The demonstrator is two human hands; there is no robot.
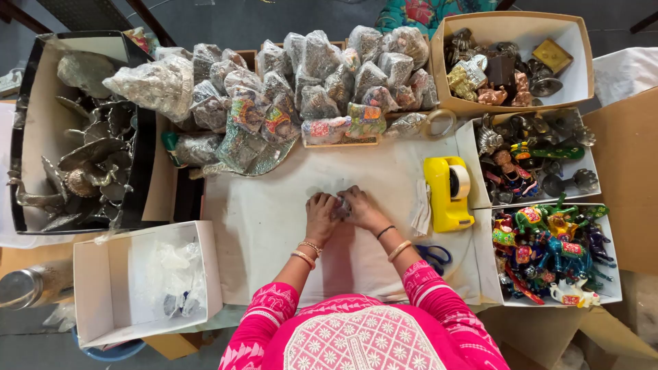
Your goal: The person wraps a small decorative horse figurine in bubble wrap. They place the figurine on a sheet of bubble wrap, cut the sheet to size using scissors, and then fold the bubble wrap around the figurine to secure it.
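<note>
My left hand point(321, 214) and my right hand point(363, 208) meet over the white paper sheet point(267, 226) on the table. Both close around one small object wrapped in clear plastic point(340, 205), mostly hidden between my fingers. Bangles sit on both wrists. A yellow tape dispenser point(448, 193) stands just right of my right hand. Blue-handled scissors point(433, 257) lie near my right forearm.
A heap of plastic-wrapped figurines point(301, 82) fills the back. A black box of silver metal figures point(82, 157) stands left. A white box with plastic bags point(147, 277) sits front left. Boxes of brass items point(507, 68) and painted animal figures point(548, 250) line the right.
</note>
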